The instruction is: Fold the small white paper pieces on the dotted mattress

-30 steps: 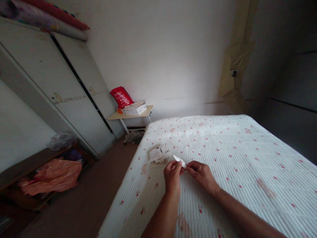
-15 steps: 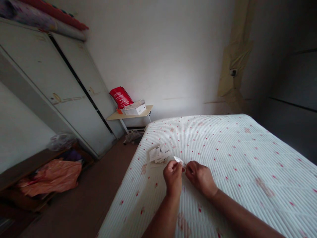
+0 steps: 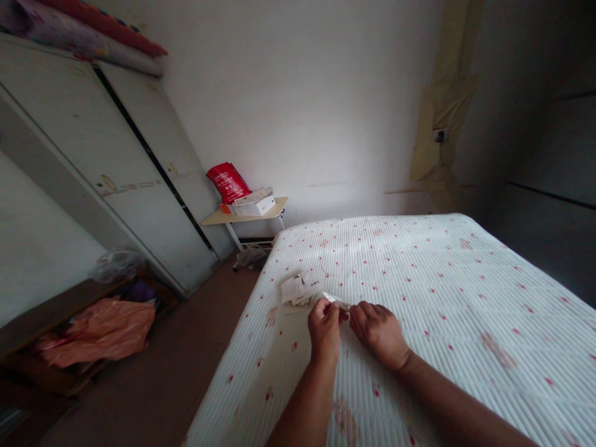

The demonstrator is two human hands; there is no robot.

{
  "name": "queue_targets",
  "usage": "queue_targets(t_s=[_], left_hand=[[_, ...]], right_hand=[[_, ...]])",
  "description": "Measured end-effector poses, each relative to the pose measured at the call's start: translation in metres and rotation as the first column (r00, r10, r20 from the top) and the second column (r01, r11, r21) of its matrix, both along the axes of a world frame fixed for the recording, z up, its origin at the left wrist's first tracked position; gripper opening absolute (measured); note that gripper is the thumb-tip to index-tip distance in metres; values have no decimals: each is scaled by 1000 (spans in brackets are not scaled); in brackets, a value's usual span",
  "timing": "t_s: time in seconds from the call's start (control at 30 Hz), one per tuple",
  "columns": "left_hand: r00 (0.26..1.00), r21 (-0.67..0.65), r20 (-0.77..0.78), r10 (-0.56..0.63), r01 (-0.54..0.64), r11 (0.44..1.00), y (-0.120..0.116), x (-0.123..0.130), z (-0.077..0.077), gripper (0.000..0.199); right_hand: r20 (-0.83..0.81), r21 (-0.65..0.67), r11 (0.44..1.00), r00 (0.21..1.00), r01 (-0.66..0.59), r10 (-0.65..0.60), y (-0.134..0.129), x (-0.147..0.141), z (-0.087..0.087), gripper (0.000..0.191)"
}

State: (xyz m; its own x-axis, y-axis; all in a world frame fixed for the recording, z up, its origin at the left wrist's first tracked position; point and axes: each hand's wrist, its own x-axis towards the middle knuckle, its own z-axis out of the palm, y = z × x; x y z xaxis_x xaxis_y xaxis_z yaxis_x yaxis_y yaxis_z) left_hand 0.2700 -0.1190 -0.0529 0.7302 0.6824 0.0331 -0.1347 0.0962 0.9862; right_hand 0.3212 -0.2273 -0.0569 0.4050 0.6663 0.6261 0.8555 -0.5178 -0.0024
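Note:
Over the white ribbed bed cover (image 3: 419, 292) with small red marks, my two hands meet. My left hand (image 3: 325, 326) pinches a small white paper piece (image 3: 333, 299) between thumb and fingers. Its other end runs to my right hand (image 3: 378, 329), whose closed fingers grip it. Just beyond my left hand lies a loose pile of printed white paper pieces (image 3: 298, 289) on the cover. What the small piece is exactly cannot be made out.
A small table (image 3: 216, 217) behind the bed holds a red bag (image 3: 228, 182) and a white box (image 3: 255, 205). Cabinets (image 3: 135, 186) stand on the left. An orange plastic bag (image 3: 97, 332) lies on a low wooden shelf at the lower left.
The small white piece has tilted lower and flatter between my hands. Both hands have hardly moved and keep their grip.

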Motion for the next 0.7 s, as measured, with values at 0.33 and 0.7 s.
queue_targets(t_s=[0.33,0.7], left_hand=[[998,-4,6,68,-68,998,8,2,-6,19],[999,21,13,49,-49,999,10,2,-5,21]], right_hand=[[-226,52,997,973,55,-42,-6,9,-6,19],[-871,449,874,309,188,381,0,12,-1,35]])
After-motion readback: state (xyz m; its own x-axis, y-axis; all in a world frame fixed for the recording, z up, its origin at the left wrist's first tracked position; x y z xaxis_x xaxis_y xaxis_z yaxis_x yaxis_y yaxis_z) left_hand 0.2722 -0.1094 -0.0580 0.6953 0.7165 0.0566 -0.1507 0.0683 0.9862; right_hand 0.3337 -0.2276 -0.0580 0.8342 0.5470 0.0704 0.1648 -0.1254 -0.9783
